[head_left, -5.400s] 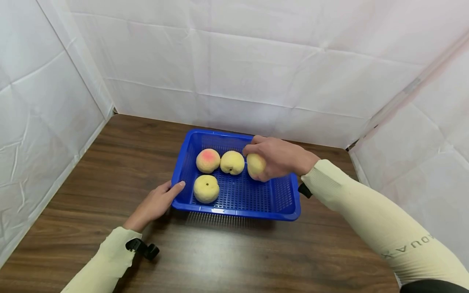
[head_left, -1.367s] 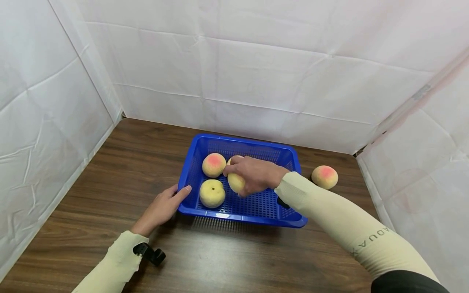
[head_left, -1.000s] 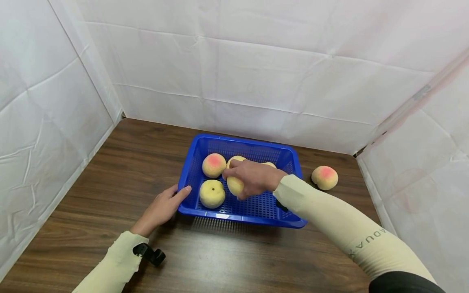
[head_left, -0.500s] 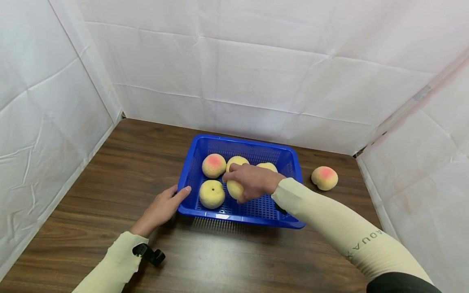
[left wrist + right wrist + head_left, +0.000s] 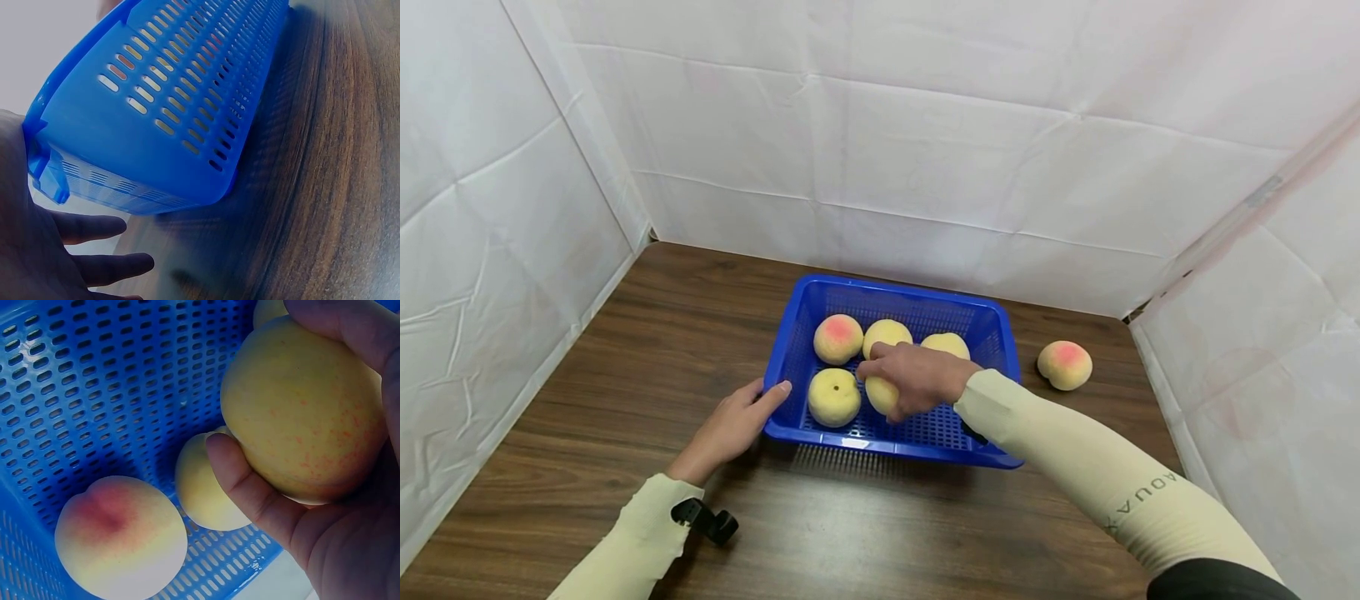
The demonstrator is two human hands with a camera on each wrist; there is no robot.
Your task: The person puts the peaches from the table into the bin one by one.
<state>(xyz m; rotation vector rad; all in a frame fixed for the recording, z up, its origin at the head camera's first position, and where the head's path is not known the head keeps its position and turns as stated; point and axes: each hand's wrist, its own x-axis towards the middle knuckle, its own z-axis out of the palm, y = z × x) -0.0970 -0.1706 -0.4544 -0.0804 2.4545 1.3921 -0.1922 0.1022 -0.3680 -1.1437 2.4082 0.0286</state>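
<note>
A blue perforated plastic basket stands on the table. My left hand holds its left rim, thumb over the edge; in the left wrist view the other fingers extend outside the wall. Inside the basket, my right hand grips a yellow peach from above, thumb and fingers around it. Beside it lie a pink-topped peach, a yellow peach at the near left, one at the back middle and another at the back right, partly hidden by the hand.
Another peach with a pink top rests on the wooden table, right of the basket. White sheeting encloses the table at the back and both sides. The right forearm crosses over the basket's right rim.
Earlier, the right hand held a peach at the back right, where a peach now lies. It now holds one near the middle, shifted slightly nearer. The table peach, unseen at first, shows.
</note>
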